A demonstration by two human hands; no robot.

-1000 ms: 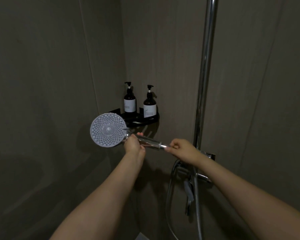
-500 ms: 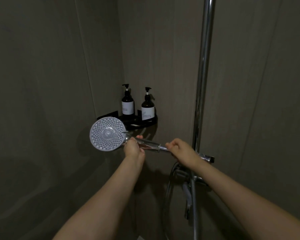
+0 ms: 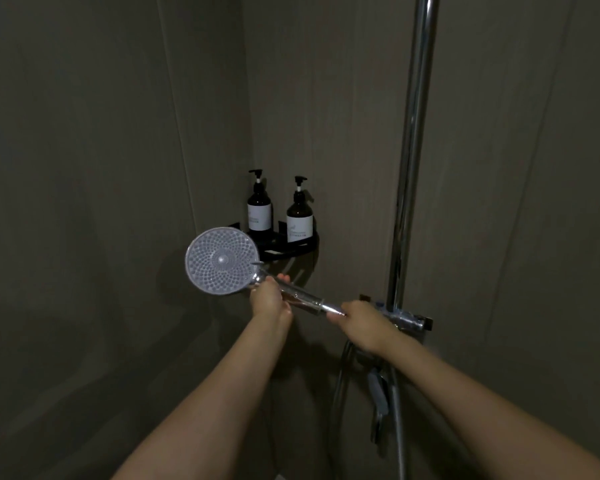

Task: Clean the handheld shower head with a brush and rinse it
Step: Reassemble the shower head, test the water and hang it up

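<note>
The handheld shower head (image 3: 221,260) has a round grey nozzle face turned toward me and a shiny chrome handle running down to the right. My left hand (image 3: 269,299) grips the handle just below the round face. My right hand (image 3: 364,325) holds the lower end of the handle, where the hose (image 3: 338,386) joins it. No brush is in view.
A chrome riser pipe (image 3: 411,150) runs up the right wall, with the mixer valve (image 3: 409,322) behind my right hand. Two dark pump bottles (image 3: 259,206) (image 3: 299,216) stand on a black corner shelf (image 3: 291,251) just behind the shower head. Dark tiled walls close in on both sides.
The shower head has tilted slightly, its face a little higher and its handle end lower. My right hand has slid down and to the right along the handle's end.
</note>
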